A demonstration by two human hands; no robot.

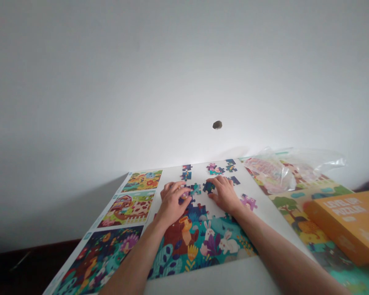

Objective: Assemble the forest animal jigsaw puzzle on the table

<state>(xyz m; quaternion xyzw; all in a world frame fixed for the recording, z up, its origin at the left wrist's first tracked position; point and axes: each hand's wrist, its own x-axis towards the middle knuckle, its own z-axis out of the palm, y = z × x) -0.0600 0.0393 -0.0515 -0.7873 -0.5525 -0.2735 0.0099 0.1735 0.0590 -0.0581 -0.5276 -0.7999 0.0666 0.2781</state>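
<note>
- Head view, work in hand: both hands are among loose pieces above the joined part of the jigsaw, which lies on the desk with its animal picture towards the person.
- Left hand: its grip is partly curled, fingers spread over pieces at the jigsaw's upper left edge; I cannot tell whether it has hold of 1. A teal piece lies just beside the fingertips.
- Right hand: its grip is part-open, thumb and index finger apart, at a dark blue piece; whether that is pinched or only touched, I cannot tell.
- Joining pieces at the ragged upper edge would, I judge, call for matching colours and aligning tabs with gaps before pressing flat.
- More loose pieces lie beyond the hands, and a purple-pink piece lies beside the right wrist.
- Writing: the orange box seems to read "LEVEL UP PUZZLES"; its smaller line is illegible, as are the tiny labels beside the 3 printed pictures.
</note>
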